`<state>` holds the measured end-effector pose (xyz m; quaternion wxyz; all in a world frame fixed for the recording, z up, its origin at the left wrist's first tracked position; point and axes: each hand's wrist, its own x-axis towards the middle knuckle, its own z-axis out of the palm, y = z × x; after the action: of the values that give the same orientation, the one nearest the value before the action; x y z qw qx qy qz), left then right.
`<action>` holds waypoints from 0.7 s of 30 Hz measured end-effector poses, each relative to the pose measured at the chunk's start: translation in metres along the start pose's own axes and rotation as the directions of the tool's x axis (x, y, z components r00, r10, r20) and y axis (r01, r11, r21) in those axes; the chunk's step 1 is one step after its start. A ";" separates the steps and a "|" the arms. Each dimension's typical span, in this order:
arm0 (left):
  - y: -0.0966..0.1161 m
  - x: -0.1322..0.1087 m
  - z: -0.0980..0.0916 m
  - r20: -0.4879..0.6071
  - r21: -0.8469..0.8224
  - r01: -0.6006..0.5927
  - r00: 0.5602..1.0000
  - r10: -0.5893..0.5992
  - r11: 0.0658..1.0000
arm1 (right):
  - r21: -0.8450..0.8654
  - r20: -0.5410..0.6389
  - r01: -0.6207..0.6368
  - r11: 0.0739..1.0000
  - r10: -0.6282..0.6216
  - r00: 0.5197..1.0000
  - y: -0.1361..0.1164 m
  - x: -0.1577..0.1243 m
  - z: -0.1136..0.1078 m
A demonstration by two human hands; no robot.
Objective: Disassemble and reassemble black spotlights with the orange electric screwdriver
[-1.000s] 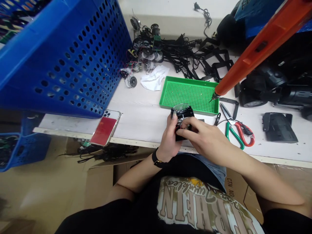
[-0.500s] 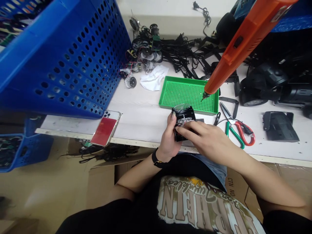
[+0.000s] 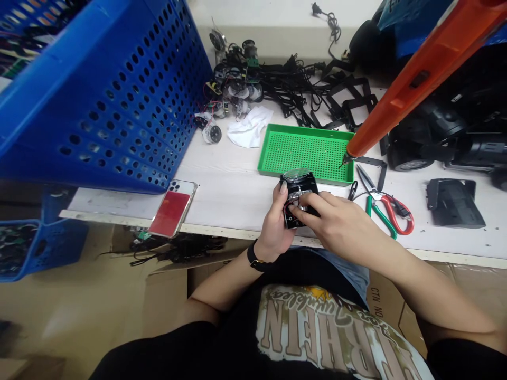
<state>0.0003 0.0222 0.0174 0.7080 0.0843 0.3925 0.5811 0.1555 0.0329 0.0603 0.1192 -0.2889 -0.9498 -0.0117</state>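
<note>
My left hand [image 3: 276, 224] is closed around the side of a black lamp housing [image 3: 295, 217], thumb on its near-left edge. A round clear lens [image 3: 297, 174] forms its far end, and thin red wires with a clear inner part show in its open middle. Bent over that middle, my right hand [image 3: 330, 214] has its fingers pressed together inside the housing; what their tips pinch is hidden. Just beyond the housing lies a green perforated tray [image 3: 273, 168]. An orange electric screwdriver [image 3: 390, 111] hangs above the tray's right end, its bit pointing down, touched by neither hand.
Red-and-green-handled scissors [image 3: 382, 203] lie right of the tray, near a black plastic cover [image 3: 455, 203]. A phone [image 3: 172, 208] and a large blue basket [image 3: 130, 100] stand left. Black cables [image 3: 293, 84], a white cloth [image 3: 250, 126] and clear lamp parts [image 3: 214, 133] lie farther back.
My right fingers have shifted slightly within the housing, with the knuckles more bent. The screwdriver has swung to the right over the tray. My left hand keeps its hold.
</note>
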 end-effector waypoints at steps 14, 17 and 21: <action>0.002 -0.001 -0.002 0.004 0.004 0.023 1.000 -0.023 1.000 | 0.026 -0.073 -0.006 1.000 0.008 0.997 -0.004 0.002 0.005; 0.000 -0.001 -0.004 0.008 0.029 0.005 1.000 -0.006 1.000 | -0.002 -0.031 -0.006 1.000 0.006 0.999 -0.006 0.002 0.004; -0.003 -0.001 -0.005 0.054 0.031 -0.047 0.998 0.045 0.998 | 0.134 -0.073 -0.028 0.991 0.038 0.997 -0.005 -0.004 0.006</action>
<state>-0.0006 0.0185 0.0133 0.7033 0.1202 0.3807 0.5882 0.1544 0.0267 0.0534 0.1739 -0.2956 -0.9384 0.0425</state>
